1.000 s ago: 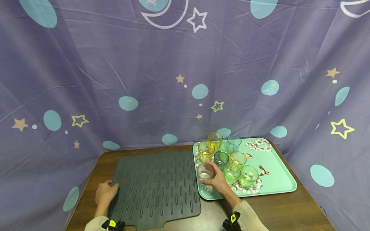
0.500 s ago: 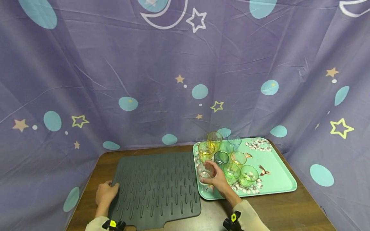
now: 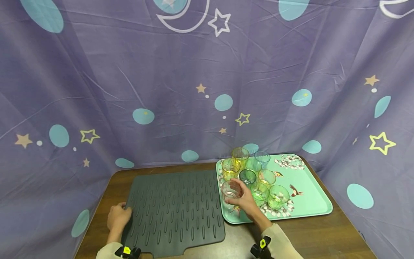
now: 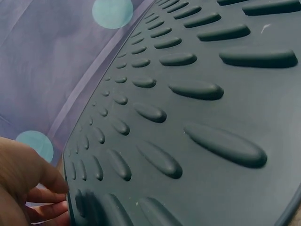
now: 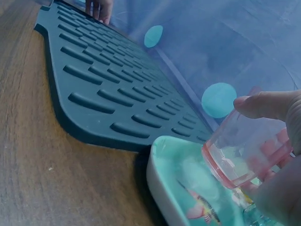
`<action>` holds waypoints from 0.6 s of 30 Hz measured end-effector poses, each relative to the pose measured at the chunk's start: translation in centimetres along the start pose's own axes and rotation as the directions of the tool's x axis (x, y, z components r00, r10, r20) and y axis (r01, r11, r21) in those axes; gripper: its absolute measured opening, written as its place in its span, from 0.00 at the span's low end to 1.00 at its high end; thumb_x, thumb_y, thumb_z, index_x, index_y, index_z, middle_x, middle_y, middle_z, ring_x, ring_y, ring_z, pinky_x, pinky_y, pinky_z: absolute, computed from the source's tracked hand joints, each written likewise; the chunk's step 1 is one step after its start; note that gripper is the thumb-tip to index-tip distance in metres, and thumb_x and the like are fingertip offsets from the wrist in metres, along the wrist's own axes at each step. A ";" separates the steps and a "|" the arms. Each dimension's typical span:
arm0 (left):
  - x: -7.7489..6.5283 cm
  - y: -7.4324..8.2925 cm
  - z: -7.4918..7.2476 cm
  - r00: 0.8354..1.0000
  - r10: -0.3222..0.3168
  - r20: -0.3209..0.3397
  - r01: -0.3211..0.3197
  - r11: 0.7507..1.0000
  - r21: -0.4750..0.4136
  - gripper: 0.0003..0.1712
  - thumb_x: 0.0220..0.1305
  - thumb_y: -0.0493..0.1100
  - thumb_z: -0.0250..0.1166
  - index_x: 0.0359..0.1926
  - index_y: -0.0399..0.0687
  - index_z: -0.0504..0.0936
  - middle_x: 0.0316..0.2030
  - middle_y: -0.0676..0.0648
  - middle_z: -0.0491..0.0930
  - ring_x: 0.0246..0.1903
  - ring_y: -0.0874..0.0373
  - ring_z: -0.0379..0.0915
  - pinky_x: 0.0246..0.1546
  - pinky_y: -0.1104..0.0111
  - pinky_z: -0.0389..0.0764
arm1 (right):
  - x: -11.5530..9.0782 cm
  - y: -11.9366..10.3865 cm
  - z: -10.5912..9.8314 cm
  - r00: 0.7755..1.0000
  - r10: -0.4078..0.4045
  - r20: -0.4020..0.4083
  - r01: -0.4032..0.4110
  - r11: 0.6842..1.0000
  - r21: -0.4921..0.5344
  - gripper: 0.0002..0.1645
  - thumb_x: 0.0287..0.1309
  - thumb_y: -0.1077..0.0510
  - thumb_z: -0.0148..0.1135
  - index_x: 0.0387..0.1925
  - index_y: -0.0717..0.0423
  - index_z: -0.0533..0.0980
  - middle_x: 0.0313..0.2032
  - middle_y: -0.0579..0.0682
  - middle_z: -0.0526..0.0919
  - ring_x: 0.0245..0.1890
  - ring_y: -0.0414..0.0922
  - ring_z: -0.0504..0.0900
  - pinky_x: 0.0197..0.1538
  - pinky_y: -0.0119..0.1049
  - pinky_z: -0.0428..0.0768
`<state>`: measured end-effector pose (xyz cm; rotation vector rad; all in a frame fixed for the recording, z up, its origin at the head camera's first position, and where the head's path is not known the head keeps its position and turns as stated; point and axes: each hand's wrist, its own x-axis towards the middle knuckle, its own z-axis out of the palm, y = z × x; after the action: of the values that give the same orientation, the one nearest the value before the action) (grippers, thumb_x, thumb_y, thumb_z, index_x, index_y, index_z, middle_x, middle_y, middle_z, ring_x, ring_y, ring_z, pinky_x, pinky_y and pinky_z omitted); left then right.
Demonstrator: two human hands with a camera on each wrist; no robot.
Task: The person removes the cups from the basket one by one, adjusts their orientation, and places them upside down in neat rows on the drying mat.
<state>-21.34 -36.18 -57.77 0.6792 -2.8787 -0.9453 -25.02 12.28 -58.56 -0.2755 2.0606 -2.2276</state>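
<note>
My right hand (image 3: 248, 202) grips a clear pinkish tumbler (image 3: 230, 191), thumb on one side and fingers round the other. In the right wrist view the tumbler (image 5: 230, 153) is close over the front left corner of a mint-green tray (image 5: 162, 179). At the far left, my left hand (image 3: 118, 218) holds the left edge of a dark grey drying mat (image 3: 174, 208). Its thumb meets the mat's rim in the left wrist view, with the other fingers (image 4: 47, 207) curled just below. Right behind the pinkish tumbler stands a dark green tumbler (image 3: 247, 177).
Several coloured tumblers crowd the tray's left half, among them a yellow one (image 3: 231, 169), a blue one (image 3: 262, 158) and a green one (image 3: 279, 197). The tray's left rim borders the mat. Both lie on a wooden table (image 3: 310, 233), with a purple curtain (image 3: 174, 79) behind.
My right hand has shifted slightly up and to the right with the pinkish tumbler. My left hand and the mat stay where they were.
</note>
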 end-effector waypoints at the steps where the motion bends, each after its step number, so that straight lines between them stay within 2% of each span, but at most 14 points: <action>1: 0.0 0.0 0.0 1.000 0.004 0.001 -0.004 1.000 0.001 0.31 0.63 0.41 0.51 0.63 0.26 0.72 0.57 0.19 0.70 0.56 0.19 0.69 0.50 0.36 0.74 | 0.0 -0.2 0.0 1.000 -0.011 0.003 0.010 1.000 0.007 0.50 0.47 0.74 0.74 0.72 0.61 0.63 0.68 0.67 0.71 0.70 0.66 0.67 0.67 0.54 0.74; 11: 0.1 -0.5 0.0 0.999 0.005 -0.031 -0.005 1.000 0.005 0.31 0.53 0.34 0.55 0.60 0.29 0.75 0.53 0.25 0.75 0.51 0.24 0.74 0.43 0.40 0.77 | -0.1 -2.4 -0.2 0.996 -0.067 0.065 0.068 0.998 -0.014 0.50 0.51 0.70 0.74 0.74 0.60 0.60 0.70 0.64 0.69 0.71 0.66 0.67 0.59 0.37 0.81; 18: 0.0 -0.3 0.1 0.999 -0.005 -0.042 0.004 1.000 -0.004 0.31 0.52 0.34 0.56 0.60 0.31 0.75 0.52 0.27 0.75 0.52 0.26 0.74 0.45 0.40 0.75 | -0.1 -4.1 -0.2 0.987 -0.123 0.102 0.127 0.992 -0.026 0.51 0.53 0.67 0.74 0.75 0.61 0.59 0.69 0.66 0.69 0.69 0.68 0.68 0.56 0.36 0.83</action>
<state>-21.24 -36.41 -58.03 0.6968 -2.8394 -0.9259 -24.77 12.87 -54.55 -0.5221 2.0820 -2.2005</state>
